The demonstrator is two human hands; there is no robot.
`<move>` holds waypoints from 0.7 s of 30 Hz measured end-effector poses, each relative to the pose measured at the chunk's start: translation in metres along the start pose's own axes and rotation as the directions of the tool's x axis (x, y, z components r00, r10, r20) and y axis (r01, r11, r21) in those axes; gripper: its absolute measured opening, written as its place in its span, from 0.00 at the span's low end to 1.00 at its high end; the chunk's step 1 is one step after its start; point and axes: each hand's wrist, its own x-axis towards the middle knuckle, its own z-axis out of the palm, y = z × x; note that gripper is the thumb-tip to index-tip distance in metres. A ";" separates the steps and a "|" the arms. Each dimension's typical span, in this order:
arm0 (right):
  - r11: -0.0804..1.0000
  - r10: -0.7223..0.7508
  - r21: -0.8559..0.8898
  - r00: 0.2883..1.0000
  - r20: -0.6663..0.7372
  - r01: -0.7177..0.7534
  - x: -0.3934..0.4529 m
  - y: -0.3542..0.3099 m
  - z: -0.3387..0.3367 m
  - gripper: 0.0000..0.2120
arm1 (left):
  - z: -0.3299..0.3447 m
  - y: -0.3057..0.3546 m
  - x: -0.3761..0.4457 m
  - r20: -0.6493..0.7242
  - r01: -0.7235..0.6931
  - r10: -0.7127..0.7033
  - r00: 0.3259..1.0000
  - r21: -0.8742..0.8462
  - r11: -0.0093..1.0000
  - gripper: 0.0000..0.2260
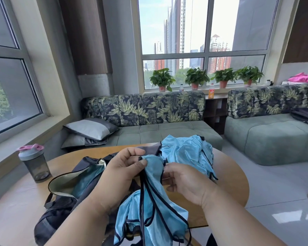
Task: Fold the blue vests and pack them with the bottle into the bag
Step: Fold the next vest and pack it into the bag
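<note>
A light blue mesh vest [149, 208] with dark trim hangs between my hands over the near edge of the round wooden table [229, 176]. My left hand [121, 167] pinches its upper strap between thumb and fingers. My right hand [183, 180] grips the same vest just to the right. More blue vests [187, 148] lie in a heap at the table's far side. A dark bag [68, 190] lies open on the left, with blue fabric showing inside. The grey bottle [34, 164] with a pink lid stands upright at the table's left edge.
A green sofa [164, 130] with leaf-print backrest and grey pillows [91, 128] stands behind the table, a second seat [274, 139] to the right. Potted plants [196, 79] line the window sill. Tiled floor lies to the right.
</note>
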 end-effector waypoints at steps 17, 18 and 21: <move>0.886 -0.462 0.066 0.887 0.022 0.459 -0.015 -0.018 0.018 0.14 | 0.000 0.031 -0.007 0.055 -0.173 0.175 0.983 -0.041 0.984 0.09; 0.881 -0.472 0.052 0.881 0.031 0.470 -0.016 -0.020 0.021 0.14 | -0.002 0.031 -0.007 0.052 -0.185 0.186 0.981 -0.031 0.982 0.09; 0.877 -0.481 0.019 0.876 0.037 0.481 -0.018 -0.021 0.027 0.15 | -0.006 0.033 -0.006 0.080 -0.205 0.207 0.975 -0.036 0.978 0.07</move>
